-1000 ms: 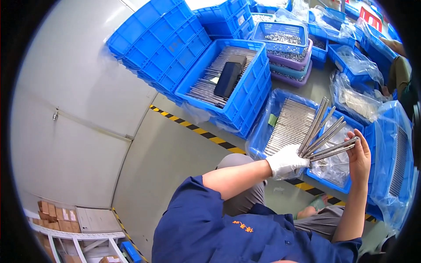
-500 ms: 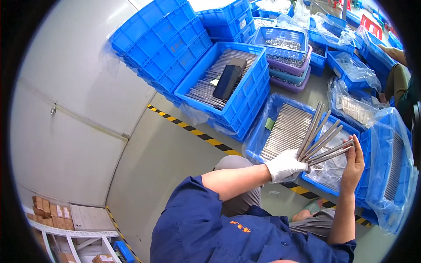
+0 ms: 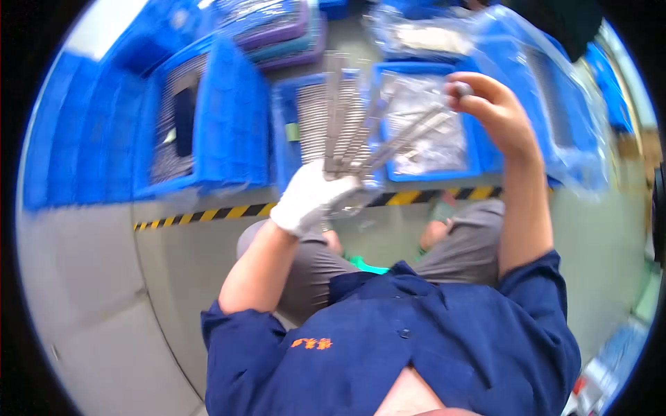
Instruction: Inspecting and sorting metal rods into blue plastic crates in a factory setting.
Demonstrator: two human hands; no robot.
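Note:
My left hand (image 3: 305,200), in a white glove, is closed round the lower ends of a bundle of metal rods (image 3: 338,128). Their free ends fan out upward and to the right, blurred by motion. My bare right hand (image 3: 506,118) is raised at the right, thumb and fingers pinching a grey metal rod (image 3: 462,89) that appears nearly end-on. Below the bundle lies a blue crate (image 3: 279,114) with rows of similar rods and a green tag. Beside it, under the right hand's side, a blue crate (image 3: 433,174) holds clear plastic film and a few rods.
A tall blue crate stack (image 3: 232,125) at the left carries rods and a dark box-like object (image 3: 184,118). A bag-lined blue crate (image 3: 496,59) stands at right. Purple and teal baskets (image 3: 295,38) sit behind. Black-yellow floor tape (image 3: 229,213) runs before the crates.
My view has swung to the right and down, over the crates. The right hand has moved away from the fanned rods and now pinches one rod apart; the left still grips the bundle.

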